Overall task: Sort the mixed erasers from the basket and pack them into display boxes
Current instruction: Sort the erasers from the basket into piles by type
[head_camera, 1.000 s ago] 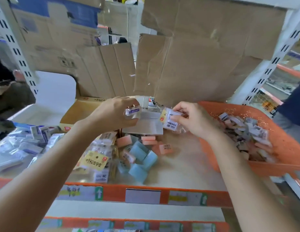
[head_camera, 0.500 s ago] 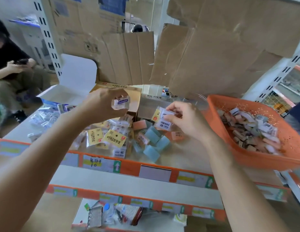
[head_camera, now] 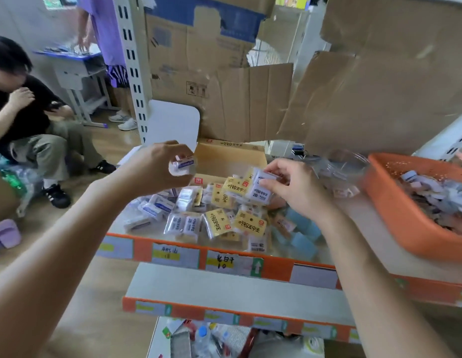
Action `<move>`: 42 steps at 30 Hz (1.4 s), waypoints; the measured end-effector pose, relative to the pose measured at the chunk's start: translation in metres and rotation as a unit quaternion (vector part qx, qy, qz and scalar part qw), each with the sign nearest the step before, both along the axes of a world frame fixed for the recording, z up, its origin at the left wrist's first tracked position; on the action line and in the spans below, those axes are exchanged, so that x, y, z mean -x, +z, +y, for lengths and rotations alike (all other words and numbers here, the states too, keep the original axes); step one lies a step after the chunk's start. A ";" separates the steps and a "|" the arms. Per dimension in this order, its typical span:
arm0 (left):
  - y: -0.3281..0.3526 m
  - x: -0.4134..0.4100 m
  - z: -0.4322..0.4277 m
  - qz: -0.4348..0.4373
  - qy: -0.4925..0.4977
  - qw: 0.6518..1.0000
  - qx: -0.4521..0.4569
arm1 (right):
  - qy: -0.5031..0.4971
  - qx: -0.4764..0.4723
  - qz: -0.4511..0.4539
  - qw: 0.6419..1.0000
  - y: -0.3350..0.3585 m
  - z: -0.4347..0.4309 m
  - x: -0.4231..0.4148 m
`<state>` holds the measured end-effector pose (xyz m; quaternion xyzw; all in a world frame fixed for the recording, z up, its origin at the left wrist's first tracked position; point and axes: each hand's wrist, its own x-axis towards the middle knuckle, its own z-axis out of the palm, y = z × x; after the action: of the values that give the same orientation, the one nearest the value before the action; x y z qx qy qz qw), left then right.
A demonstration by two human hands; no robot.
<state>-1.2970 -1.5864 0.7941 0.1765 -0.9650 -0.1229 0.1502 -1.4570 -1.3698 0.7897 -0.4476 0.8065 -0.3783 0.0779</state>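
Many erasers lie unsorted in the basket and on the shelf, left hand pinching a white eraser, right hand gripping a packet.

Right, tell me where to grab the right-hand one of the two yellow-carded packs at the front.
Probably pinch that yellow-carded pack across its card's short width, coming from above: it lies card-up atop the pile, neighbours close beside it. Free a hand first: the left hand holds a small eraser, the right hand a 2B pack.
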 end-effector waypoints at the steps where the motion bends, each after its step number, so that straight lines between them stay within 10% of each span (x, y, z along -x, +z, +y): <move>1: -0.001 -0.005 -0.010 -0.003 -0.008 1.000 0.002 | -0.006 0.001 0.003 1.000 -0.001 -0.007 -0.006; 20: -0.029 -0.001 -0.049 -0.098 -0.143 0.982 0.073 | -0.082 -0.035 -0.025 0.996 -0.008 -0.045 -0.053; 42: -0.046 0.004 -0.041 0.017 -0.110 0.992 0.059 | -0.049 -0.122 0.004 0.991 -0.027 -0.061 -0.067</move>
<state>-1.3010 -1.6276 0.7478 0.0579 -0.9814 -0.0849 0.1623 -1.3899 -1.4304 0.7628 -0.3965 0.8679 -0.2782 0.1101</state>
